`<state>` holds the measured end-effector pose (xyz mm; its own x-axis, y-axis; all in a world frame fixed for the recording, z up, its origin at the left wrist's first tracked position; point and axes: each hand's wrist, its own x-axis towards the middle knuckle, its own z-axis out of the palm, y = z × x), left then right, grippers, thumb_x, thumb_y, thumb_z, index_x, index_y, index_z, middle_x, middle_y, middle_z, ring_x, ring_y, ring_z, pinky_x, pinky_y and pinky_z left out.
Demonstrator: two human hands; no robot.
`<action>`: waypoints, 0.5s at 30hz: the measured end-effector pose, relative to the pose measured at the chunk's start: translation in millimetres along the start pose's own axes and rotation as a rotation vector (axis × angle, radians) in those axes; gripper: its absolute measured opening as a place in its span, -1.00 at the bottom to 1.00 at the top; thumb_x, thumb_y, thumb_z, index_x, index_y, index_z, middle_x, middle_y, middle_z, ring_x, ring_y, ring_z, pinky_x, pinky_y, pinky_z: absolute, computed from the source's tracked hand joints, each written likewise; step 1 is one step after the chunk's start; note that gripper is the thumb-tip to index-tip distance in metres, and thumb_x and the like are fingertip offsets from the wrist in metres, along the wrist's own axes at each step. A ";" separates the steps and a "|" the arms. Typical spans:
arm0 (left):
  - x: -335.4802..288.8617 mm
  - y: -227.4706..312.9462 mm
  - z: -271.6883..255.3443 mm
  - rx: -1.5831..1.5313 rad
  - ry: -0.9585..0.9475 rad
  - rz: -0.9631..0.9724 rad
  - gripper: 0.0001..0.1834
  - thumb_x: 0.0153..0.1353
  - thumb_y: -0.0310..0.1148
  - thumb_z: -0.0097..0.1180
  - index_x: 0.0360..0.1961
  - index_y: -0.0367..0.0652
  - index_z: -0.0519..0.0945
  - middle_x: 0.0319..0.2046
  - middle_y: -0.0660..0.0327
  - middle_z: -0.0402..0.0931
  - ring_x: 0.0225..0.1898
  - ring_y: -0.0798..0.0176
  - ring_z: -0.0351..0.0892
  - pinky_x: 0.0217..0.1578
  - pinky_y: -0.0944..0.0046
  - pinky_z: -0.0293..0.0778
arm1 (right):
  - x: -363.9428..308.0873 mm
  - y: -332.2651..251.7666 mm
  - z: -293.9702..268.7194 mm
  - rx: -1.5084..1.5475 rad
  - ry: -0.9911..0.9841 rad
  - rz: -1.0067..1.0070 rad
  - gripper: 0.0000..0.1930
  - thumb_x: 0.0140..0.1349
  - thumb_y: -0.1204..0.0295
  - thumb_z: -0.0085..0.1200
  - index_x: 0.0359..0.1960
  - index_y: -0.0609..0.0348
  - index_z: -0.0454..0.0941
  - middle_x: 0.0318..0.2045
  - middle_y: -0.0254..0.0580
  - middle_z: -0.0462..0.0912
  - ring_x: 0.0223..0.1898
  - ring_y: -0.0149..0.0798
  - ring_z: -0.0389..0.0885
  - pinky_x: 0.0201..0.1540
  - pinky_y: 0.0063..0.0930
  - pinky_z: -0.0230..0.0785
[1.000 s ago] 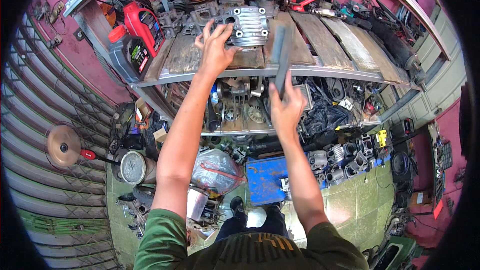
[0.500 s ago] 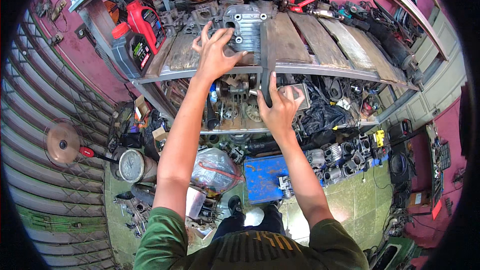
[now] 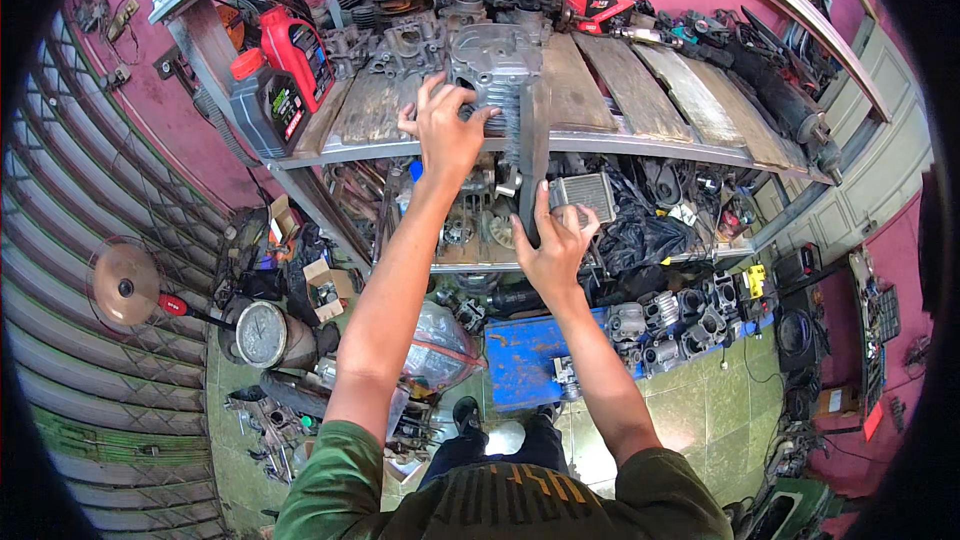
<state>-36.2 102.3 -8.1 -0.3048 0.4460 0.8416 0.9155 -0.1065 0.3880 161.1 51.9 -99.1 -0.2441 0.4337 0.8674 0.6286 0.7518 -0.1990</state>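
Observation:
A grey metal engine cover (image 3: pixel 492 50) with bolt holes and fins along its near side rests on the upper shelf, tilted. At its lower left corner, the thumb and bent fingers of my left hand (image 3: pixel 448 130) grip it. My right hand (image 3: pixel 556 245) is closed round the lower end of a long dark brush (image 3: pixel 537 150). The brush points away from me, bristles facing left, and its far end lies against the right side of the cover. Where the bristles meet the fins is partly hidden.
Wooden planks (image 3: pixel 570 90) form the upper shelf, edged by a metal rail (image 3: pixel 640 148). A red bottle (image 3: pixel 297 55) and a dark bottle (image 3: pixel 265 105) stand at left. Engine parts crowd the back. Below are a radiator (image 3: pixel 585 195), a blue board (image 3: pixel 522 365) and several castings (image 3: pixel 660 315).
My left hand has moved right and nearer, and the cover has tipped so its face shows differently. The brush in my right hand has slid toward me along the cover's right side.

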 end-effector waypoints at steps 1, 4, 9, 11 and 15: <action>-1.5 0.1 0.8 -0.009 0.015 0.018 -0.69 -0.13 -0.23 0.60 -0.42 -0.08 0.71 -0.27 0.30 0.72 0.26 0.09 0.50 0.20 -0.18 0.07 | -2.7 1.1 1.1 -0.003 0.000 0.001 -0.28 0.10 0.35 0.43 0.33 0.30 0.50 -0.61 -0.24 0.56 -0.33 -0.23 0.52 0.19 -0.02 0.15; -4.7 -9.3 3.1 -0.017 0.040 0.058 -0.69 -0.15 -0.23 0.60 -0.42 -0.08 0.70 -0.27 0.32 0.71 0.25 0.09 0.50 0.19 -0.16 0.08 | -6.4 -2.6 4.4 0.002 0.010 0.013 -0.28 0.12 0.28 0.43 0.34 0.22 0.51 -0.62 -0.33 0.60 -0.31 -0.26 0.52 0.19 0.03 0.14; -7.3 -22.1 10.8 -0.014 0.013 0.039 -0.68 -0.15 -0.24 0.60 -0.40 -0.07 0.71 -0.24 0.31 0.71 0.25 0.09 0.50 0.19 -0.13 0.08 | -11.4 -1.8 12.3 0.020 -0.026 0.040 -0.30 0.13 0.28 0.43 0.33 0.20 0.53 -0.62 -0.35 0.60 -0.30 -0.29 0.52 0.19 0.02 0.13; -3.5 -24.0 13.2 -0.009 0.007 0.024 -0.67 -0.14 -0.23 0.59 -0.38 -0.08 0.71 -0.22 0.29 0.72 0.26 0.09 0.50 0.20 -0.13 0.08 | -7.7 -1.1 14.3 0.020 -0.032 0.046 -0.31 0.13 0.28 0.43 0.33 0.19 0.53 -0.62 -0.36 0.60 -0.30 -0.30 0.51 0.19 0.02 0.13; 0.5 -22.1 15.8 -0.013 -0.052 -0.094 -0.58 -0.10 -0.17 0.59 -0.21 -0.08 0.77 -0.02 0.11 0.72 0.30 0.10 0.45 0.25 -0.17 0.04 | 0.7 4.1 17.7 0.001 -0.037 0.042 -0.31 0.13 0.28 0.43 0.33 0.18 0.53 -0.62 -0.36 0.60 -0.31 -0.30 0.50 0.19 0.00 0.12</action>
<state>-52.5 119.0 -22.2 -0.3743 0.5002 0.7809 0.8800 -0.0739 0.4692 150.4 64.0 -107.4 -0.2449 0.4833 0.8405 0.6381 0.7330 -0.2356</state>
